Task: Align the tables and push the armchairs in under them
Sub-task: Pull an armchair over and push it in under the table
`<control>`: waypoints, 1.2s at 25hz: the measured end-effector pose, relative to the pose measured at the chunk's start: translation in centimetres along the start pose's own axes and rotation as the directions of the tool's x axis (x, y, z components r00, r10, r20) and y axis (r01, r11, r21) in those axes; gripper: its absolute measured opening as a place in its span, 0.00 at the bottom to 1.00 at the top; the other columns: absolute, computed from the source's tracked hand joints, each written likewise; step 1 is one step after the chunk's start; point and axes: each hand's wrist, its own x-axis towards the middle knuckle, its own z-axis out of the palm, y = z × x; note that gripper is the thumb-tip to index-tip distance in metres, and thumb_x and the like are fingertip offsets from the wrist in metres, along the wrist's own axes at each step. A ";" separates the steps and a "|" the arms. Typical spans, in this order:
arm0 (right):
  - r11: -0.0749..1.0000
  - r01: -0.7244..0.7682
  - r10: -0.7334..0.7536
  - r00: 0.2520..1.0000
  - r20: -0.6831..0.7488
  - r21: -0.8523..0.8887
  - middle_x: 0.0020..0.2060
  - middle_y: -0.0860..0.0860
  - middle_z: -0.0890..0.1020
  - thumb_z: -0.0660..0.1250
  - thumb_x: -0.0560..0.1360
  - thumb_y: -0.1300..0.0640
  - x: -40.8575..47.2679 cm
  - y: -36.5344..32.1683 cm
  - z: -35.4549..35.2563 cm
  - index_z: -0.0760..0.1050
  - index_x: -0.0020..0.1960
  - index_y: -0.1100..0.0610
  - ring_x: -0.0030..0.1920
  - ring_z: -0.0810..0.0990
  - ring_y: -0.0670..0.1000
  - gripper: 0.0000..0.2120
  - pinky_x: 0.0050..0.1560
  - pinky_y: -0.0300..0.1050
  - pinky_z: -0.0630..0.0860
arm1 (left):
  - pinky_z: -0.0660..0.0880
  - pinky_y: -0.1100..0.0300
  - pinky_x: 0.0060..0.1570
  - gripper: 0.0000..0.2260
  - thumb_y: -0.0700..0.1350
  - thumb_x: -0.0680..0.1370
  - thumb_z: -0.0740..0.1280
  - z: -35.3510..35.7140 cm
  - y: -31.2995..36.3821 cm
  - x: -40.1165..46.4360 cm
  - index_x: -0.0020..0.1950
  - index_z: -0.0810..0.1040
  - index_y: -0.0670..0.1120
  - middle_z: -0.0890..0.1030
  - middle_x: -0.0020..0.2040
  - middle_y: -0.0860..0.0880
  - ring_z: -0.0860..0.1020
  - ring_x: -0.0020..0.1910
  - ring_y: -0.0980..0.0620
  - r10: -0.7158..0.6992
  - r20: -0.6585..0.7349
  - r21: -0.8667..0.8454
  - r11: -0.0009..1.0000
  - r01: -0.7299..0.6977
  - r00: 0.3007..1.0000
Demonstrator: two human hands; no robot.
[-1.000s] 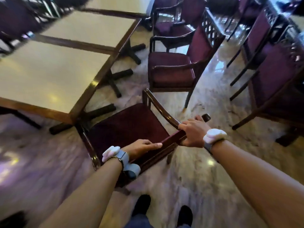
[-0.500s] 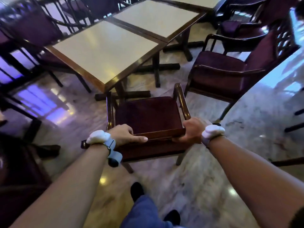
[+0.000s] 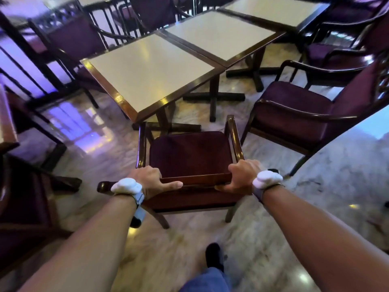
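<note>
Fingers of left hand (image 3: 150, 179): curled over top rail of dark-wood armchair w/ maroon padded seat (image 3: 189, 157), near its left end; index finger lies straight along the rail. Right hand (image 3: 240, 178): fingers wrapped over same rail at right end, thumb underneath; firm grip both sides. White pods strapped to both wrists. Armchair: upright on pale marble floor (image 3: 315, 186), seat facing away from person, front edge just short of near corner of cream-topped square table w/ dark wood edging (image 3: 147, 68); not yet under it, and aimed at the corner rather than a side. Second table, same make (image 3: 219, 32): butted against first, edges roughly flush; third beyond, top right, partly out of frame. Second maroon armchair (image 3: 299, 114), right: stands clear of tables, angled, not pushed in. More chairs far side, left; position relative to tables cannot be told. Status, est.: table alignment looks mostly done; held chair mid-placement; at least right-hand chair remains.
</note>
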 end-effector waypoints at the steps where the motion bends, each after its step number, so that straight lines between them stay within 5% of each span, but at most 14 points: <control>1: 1.000 0.015 -0.015 1.000 0.005 0.000 0.41 0.51 0.84 0.56 0.65 0.19 0.4 1.2 -0.3 0.79 0.45 0.51 0.44 0.83 0.56 0.37 0.42 0.49 0.75 | 0.78 0.50 0.41 0.48 0.91 0.54 0.45 -0.4 1.0 0.4 0.30 0.75 0.46 0.79 0.31 0.50 0.80 0.36 0.47 -0.008 -0.004 0.008 1.000 0.008 1.000; 15: 0.973 0.227 -0.226 0.974 0.026 -0.039 0.40 0.51 0.84 0.58 0.64 0.19 5.5 14.8 -1.0 0.78 0.44 0.51 0.43 0.84 0.55 0.36 0.41 0.48 0.75 | 0.79 0.52 0.39 0.48 0.90 0.55 0.46 -1.7 12.5 4.7 0.33 0.77 0.48 0.80 0.34 0.51 0.80 0.35 0.49 -0.212 0.003 -0.036 0.977 0.212 0.977; 30: 0.853 0.513 -0.516 0.856 -0.011 -0.092 0.38 0.48 0.84 0.54 0.64 0.17 14.0 31.4 -0.6 0.79 0.43 0.50 0.40 0.84 0.53 0.38 0.42 0.49 0.80 | 0.79 0.48 0.46 0.49 0.91 0.52 0.44 -2.0 27.3 12.5 0.32 0.77 0.47 0.79 0.33 0.51 0.79 0.35 0.49 -0.483 -0.029 -0.139 0.869 0.475 0.875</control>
